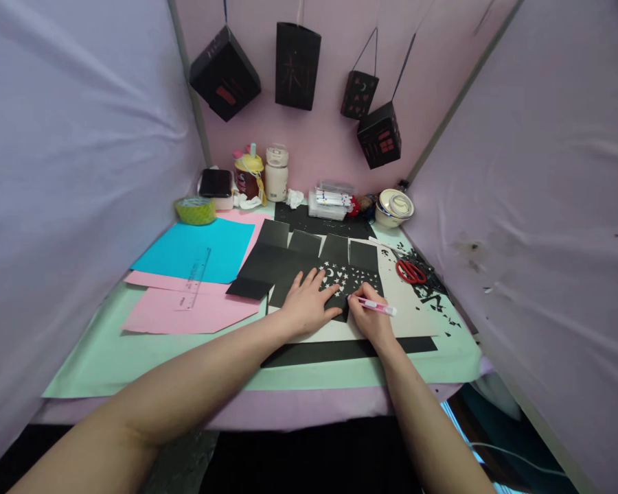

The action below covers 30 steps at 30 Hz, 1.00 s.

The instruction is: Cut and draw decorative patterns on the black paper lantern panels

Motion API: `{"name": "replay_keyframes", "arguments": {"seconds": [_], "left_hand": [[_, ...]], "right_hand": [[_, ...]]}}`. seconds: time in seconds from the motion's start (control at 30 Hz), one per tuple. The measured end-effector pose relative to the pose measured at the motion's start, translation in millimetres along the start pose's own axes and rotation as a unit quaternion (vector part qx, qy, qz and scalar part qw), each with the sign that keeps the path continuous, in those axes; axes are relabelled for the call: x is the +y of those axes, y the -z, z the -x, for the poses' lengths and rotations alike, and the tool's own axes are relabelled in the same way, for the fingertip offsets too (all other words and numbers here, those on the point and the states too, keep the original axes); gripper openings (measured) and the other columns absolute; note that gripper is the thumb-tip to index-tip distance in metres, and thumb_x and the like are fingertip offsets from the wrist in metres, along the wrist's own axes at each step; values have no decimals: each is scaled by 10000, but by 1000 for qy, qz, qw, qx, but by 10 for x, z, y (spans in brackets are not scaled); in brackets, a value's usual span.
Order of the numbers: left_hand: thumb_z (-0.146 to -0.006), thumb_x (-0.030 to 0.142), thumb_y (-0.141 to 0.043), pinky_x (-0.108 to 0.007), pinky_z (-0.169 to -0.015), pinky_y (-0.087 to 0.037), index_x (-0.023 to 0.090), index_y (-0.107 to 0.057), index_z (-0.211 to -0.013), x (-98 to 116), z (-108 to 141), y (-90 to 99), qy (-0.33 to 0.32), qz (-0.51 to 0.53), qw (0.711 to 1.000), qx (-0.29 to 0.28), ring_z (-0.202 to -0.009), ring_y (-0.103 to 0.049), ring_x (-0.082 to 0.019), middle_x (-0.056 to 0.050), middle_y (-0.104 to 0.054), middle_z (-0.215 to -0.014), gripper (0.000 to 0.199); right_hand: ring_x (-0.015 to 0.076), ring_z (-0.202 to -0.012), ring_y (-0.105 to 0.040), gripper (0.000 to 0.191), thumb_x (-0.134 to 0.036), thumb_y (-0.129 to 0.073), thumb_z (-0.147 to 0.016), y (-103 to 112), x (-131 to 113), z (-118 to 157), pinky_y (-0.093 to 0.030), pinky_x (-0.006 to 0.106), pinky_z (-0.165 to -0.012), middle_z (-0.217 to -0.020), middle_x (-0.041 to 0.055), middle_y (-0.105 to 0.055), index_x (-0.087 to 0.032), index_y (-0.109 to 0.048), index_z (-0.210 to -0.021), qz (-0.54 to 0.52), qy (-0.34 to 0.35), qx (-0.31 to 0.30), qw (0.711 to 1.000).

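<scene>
A folded sheet of black paper [288,263] with tabs along its far edge lies on a white board [406,305]. Small moon and star shapes are cut through its right panels, and white shows through them. My left hand [309,305] rests flat on the black paper with its fingers spread, just left of the cut-outs. In my right hand [369,314] is a pink and white pen-shaped tool [378,306]. Its tip points at the paper close to my left fingers; whether it is a pen or a craft knife I cannot tell.
Red-handled scissors [410,272] lie among black paper scraps [432,274] at the right. Blue paper [196,250], pink sheets [159,312] and a clear ruler [198,278] are at the left. Behind stand a cream bottle [277,175], a marker box [329,202] and a lidded bowl [394,208]. Black paper lanterns [297,66] hang above.
</scene>
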<state>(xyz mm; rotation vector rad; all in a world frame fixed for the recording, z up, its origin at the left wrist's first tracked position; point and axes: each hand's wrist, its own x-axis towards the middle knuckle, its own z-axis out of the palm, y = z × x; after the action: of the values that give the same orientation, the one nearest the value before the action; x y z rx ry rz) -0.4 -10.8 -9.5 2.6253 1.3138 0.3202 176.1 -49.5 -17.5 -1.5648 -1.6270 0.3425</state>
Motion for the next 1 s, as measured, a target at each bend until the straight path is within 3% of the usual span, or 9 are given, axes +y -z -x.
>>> {"name": "replay_keyframes", "arguments": {"seconds": [0.57, 1.0], "left_hand": [[-884, 613, -478, -527, -1149, -120, 327, -465, -1399, 10, -1, 25, 6, 7, 1000, -8, -1438, -197, -321, -76, -292, -1551, 589], [-889, 606, -475, -522, -1150, -110, 328, -458, -1402, 7, -7, 10, 5, 8, 1000, -11, -1442, -183, -316, -73, -277, -1557, 584]], "right_hand": [[140, -581, -488, 174, -263, -528, -816, 9, -36, 6, -367, 255, -578, -600, -44, -517, -217, -474, -658, -27, -25, 15, 999], [140, -550, -466, 177, -258, -527, -806, -13, -19, 8, -341, 263, -577, -587, -46, -505, -226, -432, -661, -2, -17, 7, 1000]]}}
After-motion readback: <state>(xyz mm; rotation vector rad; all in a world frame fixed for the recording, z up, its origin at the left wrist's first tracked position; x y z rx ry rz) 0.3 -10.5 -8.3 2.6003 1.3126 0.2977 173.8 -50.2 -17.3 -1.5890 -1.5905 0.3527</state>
